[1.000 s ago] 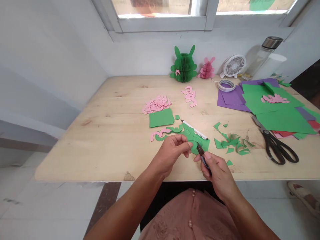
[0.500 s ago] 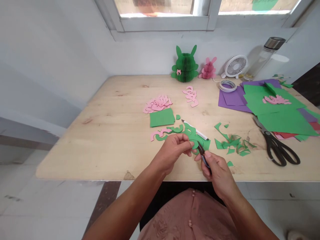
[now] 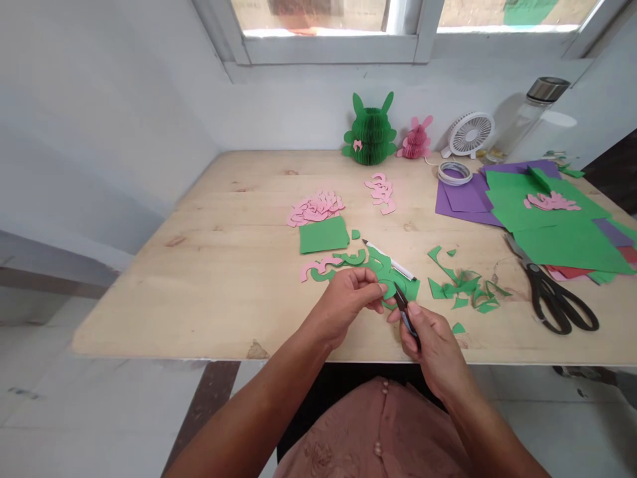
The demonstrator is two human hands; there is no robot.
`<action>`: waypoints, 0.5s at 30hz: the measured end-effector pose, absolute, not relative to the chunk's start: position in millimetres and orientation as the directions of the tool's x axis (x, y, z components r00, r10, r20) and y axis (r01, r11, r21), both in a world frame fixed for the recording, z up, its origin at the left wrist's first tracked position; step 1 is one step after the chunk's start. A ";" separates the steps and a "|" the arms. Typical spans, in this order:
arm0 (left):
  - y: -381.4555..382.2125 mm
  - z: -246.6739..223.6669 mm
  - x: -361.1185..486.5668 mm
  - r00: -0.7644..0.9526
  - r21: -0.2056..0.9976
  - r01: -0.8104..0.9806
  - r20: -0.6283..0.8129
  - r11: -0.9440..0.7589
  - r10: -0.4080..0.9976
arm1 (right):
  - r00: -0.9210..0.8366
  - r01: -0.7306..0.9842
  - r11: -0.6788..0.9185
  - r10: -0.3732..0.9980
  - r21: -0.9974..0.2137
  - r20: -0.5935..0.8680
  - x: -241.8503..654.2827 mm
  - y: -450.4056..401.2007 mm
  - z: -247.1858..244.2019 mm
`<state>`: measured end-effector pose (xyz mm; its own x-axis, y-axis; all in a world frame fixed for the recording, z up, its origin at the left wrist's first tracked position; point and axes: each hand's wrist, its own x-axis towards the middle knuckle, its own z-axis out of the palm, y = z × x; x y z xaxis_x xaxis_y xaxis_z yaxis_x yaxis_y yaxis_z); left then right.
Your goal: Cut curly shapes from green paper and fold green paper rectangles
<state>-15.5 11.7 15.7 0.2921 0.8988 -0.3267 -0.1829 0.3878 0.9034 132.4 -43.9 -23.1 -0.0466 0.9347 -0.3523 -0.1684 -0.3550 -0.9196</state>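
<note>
Pinched in my left hand [image 3: 354,297] is a small curved piece of green paper [image 3: 387,289]. My right hand [image 3: 432,337] is closed around a small pair of dark scissors [image 3: 405,312], whose tip meets the green piece. Under both hands lie more green paper cutouts [image 3: 382,262], partly hidden by my fingers. A white pen [image 3: 391,259] with a dark tip rests across them. Left of these, curved pink and green cutouts [image 3: 321,267] form a row, below a green paper rectangle [image 3: 324,236].
Green scraps [image 3: 465,287] and large black-handled scissors [image 3: 555,295] lie to the right, near stacked green sheets [image 3: 567,242]. Pink cutouts [image 3: 318,207] are piled farther back. Along the wall stand a green paper rabbit [image 3: 371,136], a pink one [image 3: 415,141], a fan [image 3: 469,134] and a bottle [image 3: 530,119].
The view has shifted very slightly. Both hands keep nearly the same place, with the scissors still at the green piece.
</note>
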 end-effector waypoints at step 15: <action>11.1 14.5 -14.7 0.292 0.883 -0.225 -0.343 0.413 0.893 | -0.038 -0.171 -0.358 0.933 -0.918 -0.357 133.0 -43.5 -26.4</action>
<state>-14.7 11.1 14.5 0.2916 0.8928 -0.3432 -0.2249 0.4127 0.8827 133.0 -43.5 -26.4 -0.0376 0.9333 -0.3571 -0.1707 -0.3581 -0.9179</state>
